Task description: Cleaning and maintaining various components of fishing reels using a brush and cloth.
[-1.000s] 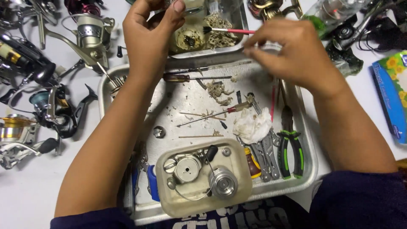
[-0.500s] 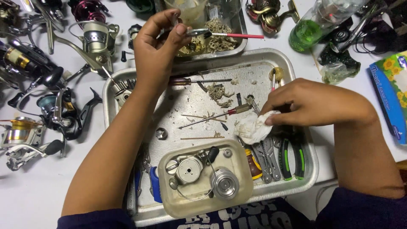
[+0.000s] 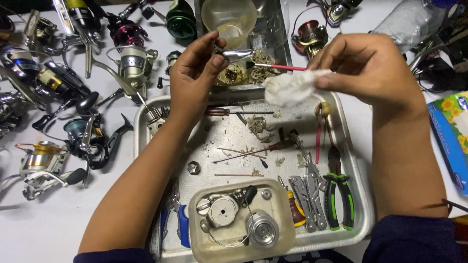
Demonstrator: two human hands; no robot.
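Observation:
My left hand (image 3: 195, 73) pinches a small shiny metal reel part (image 3: 235, 53) above the far edge of a metal tray (image 3: 363, 204). My right hand (image 3: 370, 68) holds a crumpled white tissue (image 3: 291, 86) just right of that part, a short gap apart. Behind the tissue lies a thin red-handled brush (image 3: 280, 66), across a smaller steel tray (image 3: 278, 34) with dirty debris.
The big tray holds screwdrivers (image 3: 234, 112), green-handled pliers (image 3: 339, 192), a multitool (image 3: 309, 195), and a beige tub (image 3: 280, 214) of reel parts. Several fishing reels (image 3: 73, 83) crowd the white table at left. A blue tissue box (image 3: 451, 136) sits at right, a plastic bottle (image 3: 409, 24) beyond.
My right hand picked the white tissue up off the tray and raised it to the metal part. My left hand kept holding the part, shifting little.

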